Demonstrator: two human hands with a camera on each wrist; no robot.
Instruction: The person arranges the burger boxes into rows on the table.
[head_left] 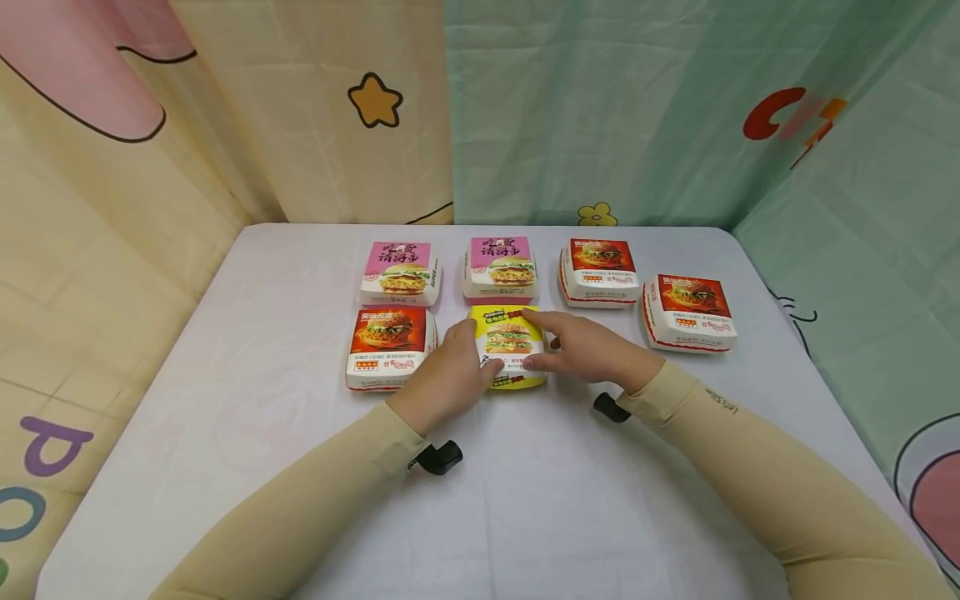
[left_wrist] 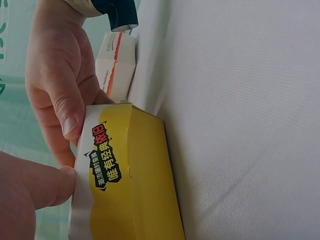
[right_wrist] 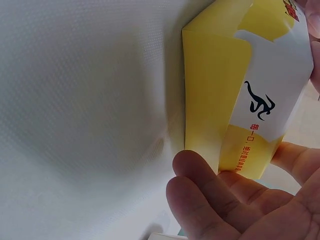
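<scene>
A yellow and white burger box (head_left: 513, 340) rests on the white table between both hands. My left hand (head_left: 452, 367) grips its left side, with the thumb over the top face. From the right, my right hand (head_left: 588, 348) holds the same box. Its thumb and forefinger lie at the top, and in the right wrist view its other fingers (right_wrist: 200, 182) reach down the box's side. Just left of the left hand sits a red and white burger box (head_left: 386, 346). Right behind the yellow box stands a pink and white burger box (head_left: 500, 268).
Another pink box (head_left: 400, 273) stands at the back left, behind the front red one. Two more red and white boxes (head_left: 598, 272) are on the right, one set nearer (head_left: 688, 312). Printed curtains (head_left: 600, 108) enclose the white table (head_left: 555, 517) at the back and sides.
</scene>
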